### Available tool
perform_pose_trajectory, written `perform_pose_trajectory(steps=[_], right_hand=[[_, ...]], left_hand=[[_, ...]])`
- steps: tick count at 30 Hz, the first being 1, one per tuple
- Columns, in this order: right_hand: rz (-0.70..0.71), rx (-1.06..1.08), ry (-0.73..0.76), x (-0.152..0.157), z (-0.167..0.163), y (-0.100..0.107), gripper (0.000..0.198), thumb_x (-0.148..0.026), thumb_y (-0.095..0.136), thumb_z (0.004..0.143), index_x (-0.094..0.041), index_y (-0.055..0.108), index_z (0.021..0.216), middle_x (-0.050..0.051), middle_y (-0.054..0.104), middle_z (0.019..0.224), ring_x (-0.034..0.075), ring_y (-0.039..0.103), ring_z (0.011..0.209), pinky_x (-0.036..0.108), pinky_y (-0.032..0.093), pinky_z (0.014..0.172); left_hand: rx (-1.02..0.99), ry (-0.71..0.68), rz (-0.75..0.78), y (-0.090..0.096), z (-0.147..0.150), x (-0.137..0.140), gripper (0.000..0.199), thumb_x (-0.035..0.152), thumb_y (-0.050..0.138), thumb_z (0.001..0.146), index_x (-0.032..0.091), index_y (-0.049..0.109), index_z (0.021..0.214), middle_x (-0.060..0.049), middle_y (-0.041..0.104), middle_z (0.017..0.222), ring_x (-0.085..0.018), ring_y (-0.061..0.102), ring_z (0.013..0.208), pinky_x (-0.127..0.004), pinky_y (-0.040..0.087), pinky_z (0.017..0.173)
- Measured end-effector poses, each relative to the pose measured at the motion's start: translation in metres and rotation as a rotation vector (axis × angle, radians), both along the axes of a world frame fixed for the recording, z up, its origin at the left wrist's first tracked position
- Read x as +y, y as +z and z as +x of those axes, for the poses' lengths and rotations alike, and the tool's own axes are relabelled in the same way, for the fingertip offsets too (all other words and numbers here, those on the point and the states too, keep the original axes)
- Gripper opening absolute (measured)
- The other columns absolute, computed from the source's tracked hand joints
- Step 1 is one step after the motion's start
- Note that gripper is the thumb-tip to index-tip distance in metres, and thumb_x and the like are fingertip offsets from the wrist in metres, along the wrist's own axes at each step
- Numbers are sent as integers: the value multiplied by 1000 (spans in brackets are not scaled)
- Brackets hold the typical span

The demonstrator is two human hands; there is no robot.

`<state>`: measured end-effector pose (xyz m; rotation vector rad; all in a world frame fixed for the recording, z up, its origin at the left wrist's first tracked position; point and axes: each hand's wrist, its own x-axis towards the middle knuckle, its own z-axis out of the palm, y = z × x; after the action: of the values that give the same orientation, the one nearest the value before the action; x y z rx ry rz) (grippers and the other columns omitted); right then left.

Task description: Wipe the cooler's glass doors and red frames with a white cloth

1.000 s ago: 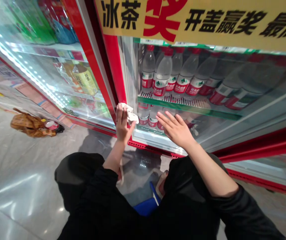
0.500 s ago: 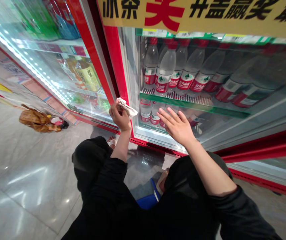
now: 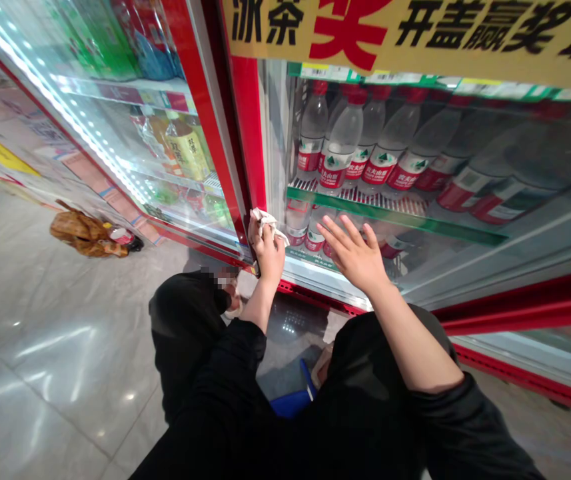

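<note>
My left hand [image 3: 270, 257] is closed on a crumpled white cloth [image 3: 266, 219], held against the lower edge of the red door frame [image 3: 248, 127]. Fingers spread, my right hand [image 3: 358, 257] is open at the glass door [image 3: 415, 257] of the drinks fridge and holds nothing. I cannot tell whether its palm touches the glass. Behind the glass, water bottles [image 3: 340, 143] with red caps and red-and-white labels stand on a green-edged shelf [image 3: 390, 213], with more on the level below.
Left of my hands stands another lit fridge with bottled drinks [image 3: 188, 153]. A brown bag [image 3: 82, 231] and a dark bottle [image 3: 124, 237] lie on the grey tiled floor [image 3: 55, 347]. A blue object [image 3: 291, 403] is between my legs. A yellow banner [image 3: 415, 40] crosses the upper glass.
My left hand has gone from the wrist-bent pose beside the frame to pressing the cloth flatter, a little lower and to the right. My right hand has barely moved. The view has shifted slightly.
</note>
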<state>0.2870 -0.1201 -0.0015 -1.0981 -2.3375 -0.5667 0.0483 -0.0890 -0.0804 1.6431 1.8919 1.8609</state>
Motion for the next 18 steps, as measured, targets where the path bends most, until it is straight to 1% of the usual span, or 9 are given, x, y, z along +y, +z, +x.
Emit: perform_pose_trajectory(steps=[2,5,8,10,13,16,18], right_hand=[[3,7,-4,0,-1,0,87,-12,51,101,-37,20,178,-1,48,175,22,46,163,48,19,139],[9,25,-14,0,-6,0,85,-12,51,101,-37,25,177,-1,50,174,22,45,164,48,16,140],[2,46,-25,0,-11,1,81,-13,49,101,-36,29,177,0,50,173,23,44,164,50,13,140],[-5,63,-25,0,-14,3,81,-13,48,102,-37,29,177,0,51,173,24,44,165,52,11,141],[-13,83,-20,1,-16,4,82,-14,48,102,-38,27,177,-1,50,174,24,43,165,53,10,141],[-18,83,-15,1,-16,5,83,-14,49,102,-38,25,177,-1,49,174,24,41,166,53,10,141],[-22,82,-8,0,-14,5,83,-13,48,102,-37,24,178,-1,49,174,24,41,166,53,9,141]], left_hand=[[-65,32,48,1,-10,3,34,35,58,109,20,72,135,-23,58,159,-34,51,157,-57,43,131],[-167,133,83,12,-21,15,32,39,59,109,18,74,128,-20,68,141,-30,67,139,-47,49,127],[-154,216,133,26,-26,26,27,37,66,106,18,77,121,-18,67,134,-26,70,129,-39,55,120],[-103,215,195,30,-24,29,24,37,66,105,18,77,116,-16,68,128,-25,72,123,-40,57,116],[-34,167,247,24,-16,21,22,37,64,107,19,77,108,-12,71,113,-24,74,113,-42,59,110],[2,121,202,12,-13,9,21,36,65,107,20,77,107,-12,74,109,-24,74,111,-43,59,108],[-6,143,178,10,-16,6,20,35,65,106,19,77,106,-13,74,108,-24,74,108,-43,59,107]])
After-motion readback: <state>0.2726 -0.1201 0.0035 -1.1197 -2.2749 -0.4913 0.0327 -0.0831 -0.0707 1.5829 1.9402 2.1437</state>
